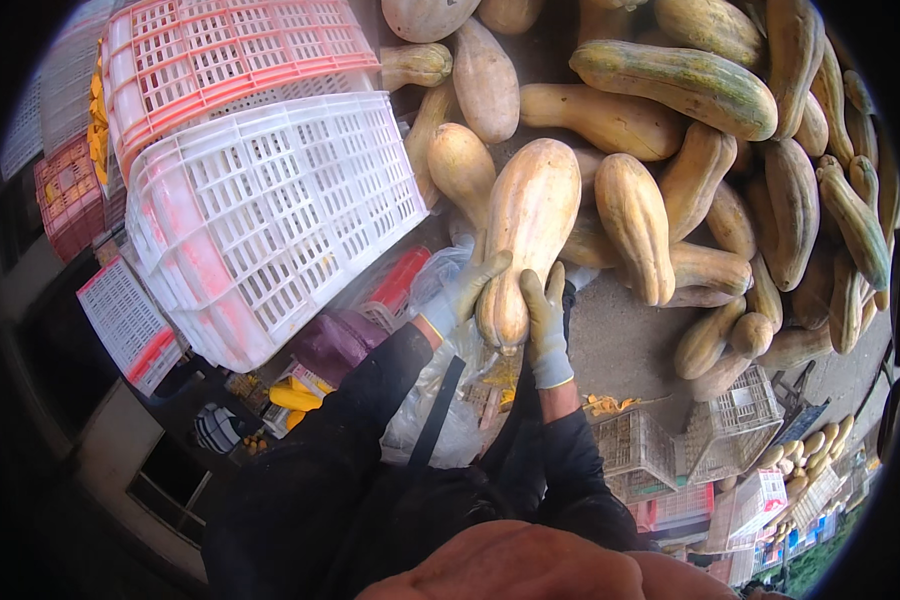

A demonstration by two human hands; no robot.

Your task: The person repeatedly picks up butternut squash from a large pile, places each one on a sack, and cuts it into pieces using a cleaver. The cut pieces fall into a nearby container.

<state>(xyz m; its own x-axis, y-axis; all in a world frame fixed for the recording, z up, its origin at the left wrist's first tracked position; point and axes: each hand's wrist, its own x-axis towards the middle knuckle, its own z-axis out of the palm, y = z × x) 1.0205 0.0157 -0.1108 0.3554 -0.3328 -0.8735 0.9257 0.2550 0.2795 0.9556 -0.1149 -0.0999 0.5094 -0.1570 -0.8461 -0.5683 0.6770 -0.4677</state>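
Note:
A long ribbed tan squash is held between my two gloved hands, its narrower end towards me. My left hand, in a grey-and-tan work glove, grips its left side near that end. On the right side, my right hand presses with thumb and fingers. Just left of the held squash lies another tan squash; a ribbed one lies to its right. Clear plastic bags are below my hands, in front of my dark clothing.
White plastic crates stand stacked at the left, with a pink-and-white crate behind. A large heap of squashes spreads across the back and right. More mesh crates stand at lower right. A person in a striped top is at lower left.

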